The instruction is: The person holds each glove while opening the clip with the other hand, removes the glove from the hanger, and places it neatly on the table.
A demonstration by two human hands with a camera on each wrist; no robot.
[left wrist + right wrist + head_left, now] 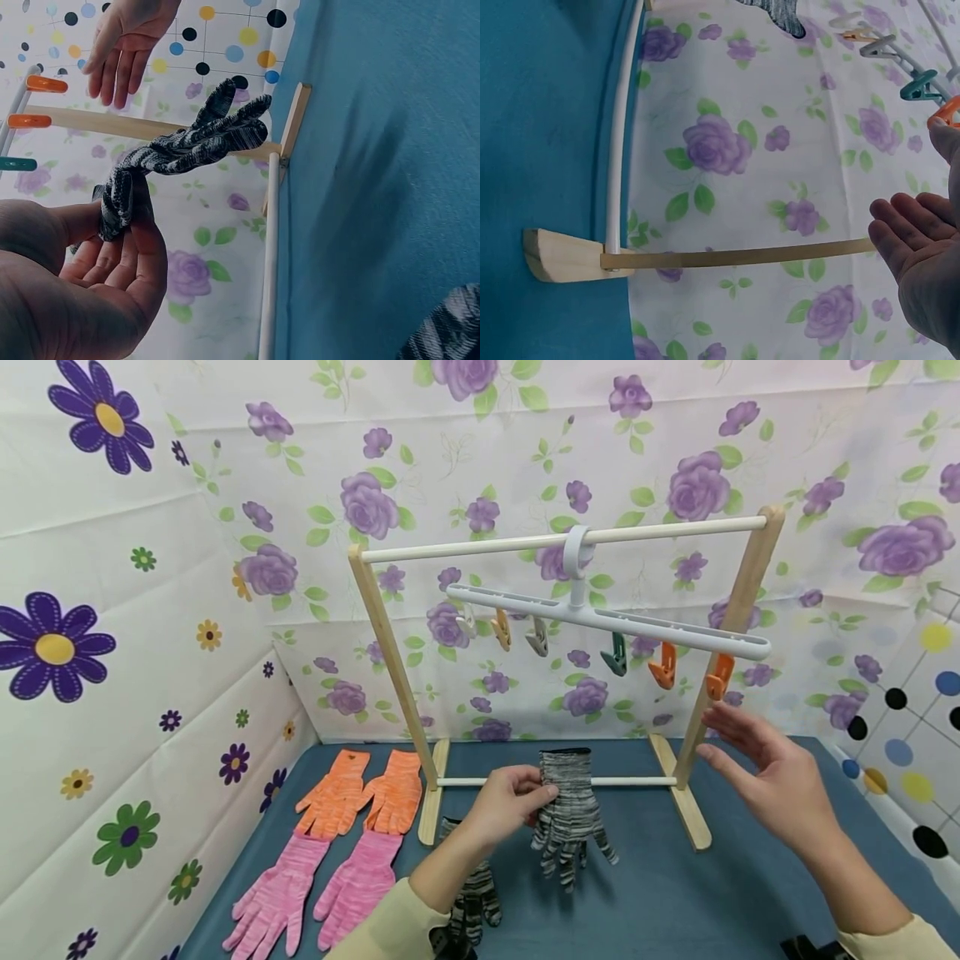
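My left hand (pixel 512 802) pinches a black-and-grey striped knit glove (pixel 568 810) by its side near the cuff. The glove hangs with its fingers down, above the table. In the left wrist view, my thumb and fingers hold the folded cuff end of that glove (pixel 180 150). My right hand (pixel 768 768) is raised with fingers extended, holding nothing, just below the orange clip (pixel 720 677) at the right end of a white clip hanger (pixel 637 620). A second striped glove (pixel 474 902) lies on the table, partly hidden by my left forearm.
The hanger hooks over the top bar of a wooden rack (pixel 480 547). More clips hang along it, including a dark green clip (pixel 615 656) and another orange clip (pixel 663 666). Orange gloves (pixel 333 797) and pink gloves (pixel 277 889) lie at the left of the blue table (pixel 600 918).
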